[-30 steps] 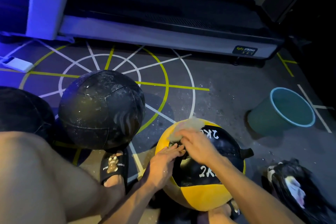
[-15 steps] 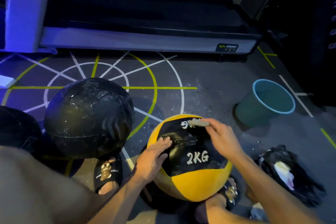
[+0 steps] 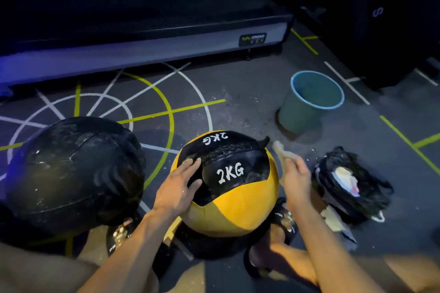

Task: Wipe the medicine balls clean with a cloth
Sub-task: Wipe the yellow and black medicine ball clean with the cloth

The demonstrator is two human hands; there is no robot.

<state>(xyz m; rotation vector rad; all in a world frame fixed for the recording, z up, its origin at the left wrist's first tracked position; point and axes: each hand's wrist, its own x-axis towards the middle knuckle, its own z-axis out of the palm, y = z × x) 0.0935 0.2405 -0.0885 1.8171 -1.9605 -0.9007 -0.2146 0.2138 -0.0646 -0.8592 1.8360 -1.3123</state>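
A yellow and black medicine ball (image 3: 228, 202) marked 2KG sits on the floor between my feet. My left hand (image 3: 178, 188) rests flat on its left side, fingers spread over the black panel. My right hand (image 3: 295, 181) is at the ball's right edge and holds a pale cloth (image 3: 282, 151), whose end sticks up past my fingers. A larger black medicine ball (image 3: 73, 173), streaked with white dust, stands to the left.
A teal bucket (image 3: 307, 107) stands on the floor at the right rear. A black bag (image 3: 352, 183) with pale scraps lies right of my hand. A treadmill base (image 3: 142, 45) runs across the back. Dark equipment fills the far right.
My right hand carried the cloth from the top of the yellow ball down to its right side. The left hand stayed on the ball's left side. The view shifted right.
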